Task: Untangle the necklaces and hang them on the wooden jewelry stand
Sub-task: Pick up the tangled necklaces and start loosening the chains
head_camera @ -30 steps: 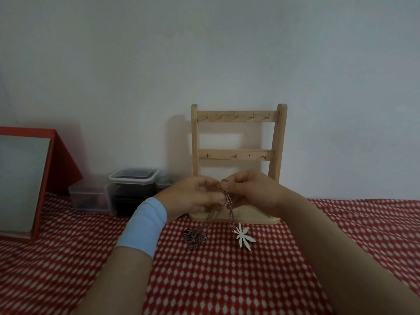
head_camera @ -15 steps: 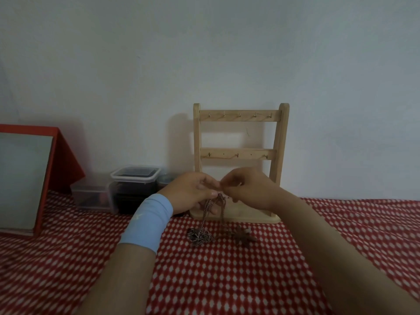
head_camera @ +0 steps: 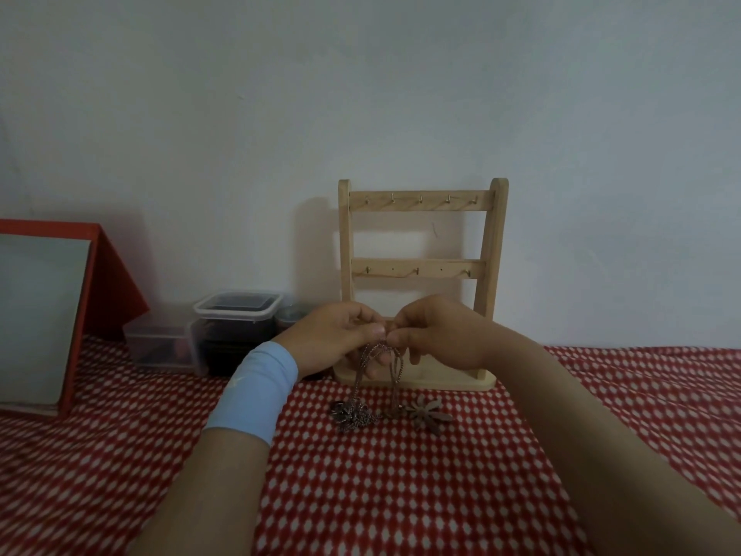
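**Still on the untangling part, nothing on the stand yet**

Both hands are up in front of the light wooden jewelry stand with two rows of small metal hooks point(head_camera: 421, 274), pinching the same spot. The left hand point(head_camera: 333, 339), with a pale blue wristband point(head_camera: 256, 391) on that arm, and the right hand point(head_camera: 437, 335) each have fingertips closed on the thin dark metal chains point(head_camera: 377, 367), right where the strands meet. From there the chains droop down to the red-and-white checked cloth point(head_camera: 401, 495) on the desk. A dark flower-shaped pendant point(head_camera: 351, 415) and a star-like leaf pendant point(head_camera: 427, 413) lie on the cloth just in front of the stand's base, close to each other.

My read: this is mid-untangle, working a knot or crossing at the top. Every hook looks bare. Next move probably needs slow pulling apart of the strands, following one chain so its pendant comes free, then lifting it to a top hook. Yanking would likely tighten things.
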`<state>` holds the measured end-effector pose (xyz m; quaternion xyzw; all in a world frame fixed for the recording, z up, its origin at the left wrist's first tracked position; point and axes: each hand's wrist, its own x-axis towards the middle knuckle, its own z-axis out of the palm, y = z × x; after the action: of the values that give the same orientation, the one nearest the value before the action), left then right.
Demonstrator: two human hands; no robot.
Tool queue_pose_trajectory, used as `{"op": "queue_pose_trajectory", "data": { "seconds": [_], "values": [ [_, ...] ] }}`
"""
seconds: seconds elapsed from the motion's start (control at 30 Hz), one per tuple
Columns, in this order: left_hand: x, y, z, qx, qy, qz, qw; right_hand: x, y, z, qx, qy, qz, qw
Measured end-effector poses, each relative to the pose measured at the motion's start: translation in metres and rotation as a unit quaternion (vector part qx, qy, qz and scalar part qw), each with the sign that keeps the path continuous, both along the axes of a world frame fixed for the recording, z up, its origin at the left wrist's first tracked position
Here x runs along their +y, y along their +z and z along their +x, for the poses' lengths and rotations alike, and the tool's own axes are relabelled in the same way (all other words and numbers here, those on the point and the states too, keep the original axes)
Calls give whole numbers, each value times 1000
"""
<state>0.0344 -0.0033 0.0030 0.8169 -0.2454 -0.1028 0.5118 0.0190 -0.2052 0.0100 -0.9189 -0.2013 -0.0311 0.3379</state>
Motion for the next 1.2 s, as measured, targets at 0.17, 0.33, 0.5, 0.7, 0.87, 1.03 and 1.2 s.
{"op": "queue_pose_trajectory", "data": {
  "seconds": [0.17,0.33,0.5,0.7,0.87,1.03,1.2],
  "values": [
    [6,-3,1,17,-2,33,999,0,1,-3,21,-3,-21,1000],
    [6,-4,6,-78,75,172,979,-2,0,-6,93,15,-27,995],
    [8,-9,7,-85,71,220,969,3,-1,-6,99,21,90,991],
    [-5,0,2,-39,29,3,999,5,-3,-2,69,-7,158,985],
    [-2,-8,5,-70,27,80,994,6,-3,-1,23,-39,149,988],
    [4,-8,8,-118,59,207,969,6,-2,-9,95,-16,66,993],
    [7,-11,8,-108,94,211,967,7,-1,-9,79,-45,177,980]
  ]
}}
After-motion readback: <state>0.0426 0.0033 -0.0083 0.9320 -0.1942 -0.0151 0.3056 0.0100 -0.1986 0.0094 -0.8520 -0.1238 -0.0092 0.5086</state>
